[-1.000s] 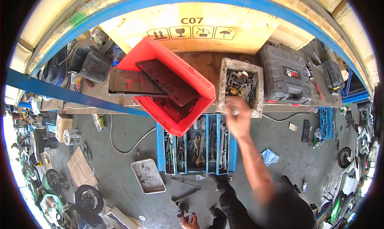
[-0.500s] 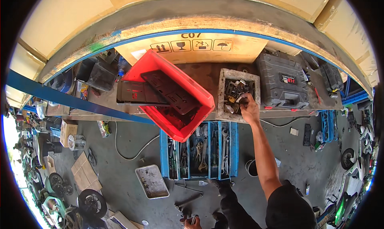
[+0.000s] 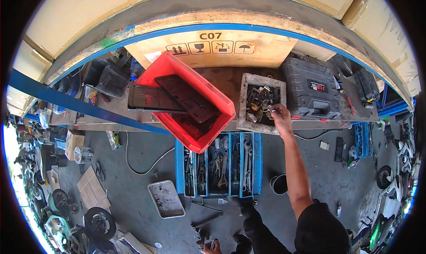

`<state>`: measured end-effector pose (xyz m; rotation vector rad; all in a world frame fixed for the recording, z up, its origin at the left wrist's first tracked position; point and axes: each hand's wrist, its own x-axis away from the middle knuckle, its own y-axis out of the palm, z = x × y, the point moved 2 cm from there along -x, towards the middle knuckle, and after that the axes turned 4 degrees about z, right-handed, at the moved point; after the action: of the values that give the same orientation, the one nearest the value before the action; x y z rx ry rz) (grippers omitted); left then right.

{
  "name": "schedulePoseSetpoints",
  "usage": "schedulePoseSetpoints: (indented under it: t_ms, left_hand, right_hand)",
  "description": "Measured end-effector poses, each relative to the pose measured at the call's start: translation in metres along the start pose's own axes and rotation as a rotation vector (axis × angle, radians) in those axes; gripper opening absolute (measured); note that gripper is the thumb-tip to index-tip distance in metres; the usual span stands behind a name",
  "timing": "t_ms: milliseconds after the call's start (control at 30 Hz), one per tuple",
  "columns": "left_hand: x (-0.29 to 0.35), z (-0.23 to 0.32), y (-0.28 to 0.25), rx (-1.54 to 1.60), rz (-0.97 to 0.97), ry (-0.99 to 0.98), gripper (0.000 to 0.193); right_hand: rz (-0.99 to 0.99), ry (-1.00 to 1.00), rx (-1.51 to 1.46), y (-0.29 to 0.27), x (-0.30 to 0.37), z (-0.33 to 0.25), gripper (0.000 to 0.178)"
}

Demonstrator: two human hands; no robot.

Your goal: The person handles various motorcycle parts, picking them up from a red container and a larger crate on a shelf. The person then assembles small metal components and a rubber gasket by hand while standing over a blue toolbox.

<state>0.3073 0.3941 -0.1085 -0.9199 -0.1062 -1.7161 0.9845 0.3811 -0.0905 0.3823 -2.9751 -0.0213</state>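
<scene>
My right hand (image 3: 281, 117) is over the right front corner of a square, grimy grey-white box (image 3: 243, 107) on the bench. Its fingers are pinched together around a small silvery piece (image 3: 271, 109), too small to identify. Many small metal parts (image 3: 262, 96) lie loose in the box. At the lower edge, my left hand (image 3: 212, 248) is closed around a metallic thing whose kind I cannot make out. Dark metal parts (image 3: 202, 236) show just above that hand, partly blurred.
A red bin (image 3: 224, 103) holding black panels tilts left of the box; a black tool case (image 3: 311, 87) sits right. Below, an opened blue toolbox (image 3: 179, 174) contains wrenches. A metal tray (image 3: 166, 198) and a bucket (image 3: 279, 184) stand on the floor. A blue shelf beam crosses overhead.
My right hand has lifted away from the parts toward the box's right front edge, with a small silvery piece in its fingers. My left hand stays low, and the view has shifted slightly.
</scene>
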Motion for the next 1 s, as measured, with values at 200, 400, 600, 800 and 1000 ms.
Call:
schedulePoseSetpoints:
  t_ms: [200, 400, 600, 800, 1000]
  left_hand:
    - [0.021, 0.062, 0.015, -0.386, 0.016, 0.038, 0.045]
    - [0.016, 0.061, 0.013, -0.448, 0.115, 0.052, 0.037]
    - [0.006, 0.045, 0.014, -0.576, 0.148, 0.267, 0.036]
    - [0.004, 0.04, 0.016, -0.6, 0.152, 0.232, 0.04]
    - [0.008, 0.038, 0.014, -0.442, 0.234, 0.087, 0.038]
  right_hand:
    - [0.073, -0.385, 0.837, 0.034, 0.017, -0.01, 0.015]
    - [0.099, -0.461, 0.797, 0.036, 0.019, -0.009, 0.017]
    - [0.221, -0.401, 0.734, 0.031, 0.012, -0.008, 0.019]
    - [0.441, -0.28, 0.499, 0.032, 0.017, -0.019, 0.017]
    - [0.387, -0.584, 0.731, 0.035, 0.025, -0.03, 0.019]
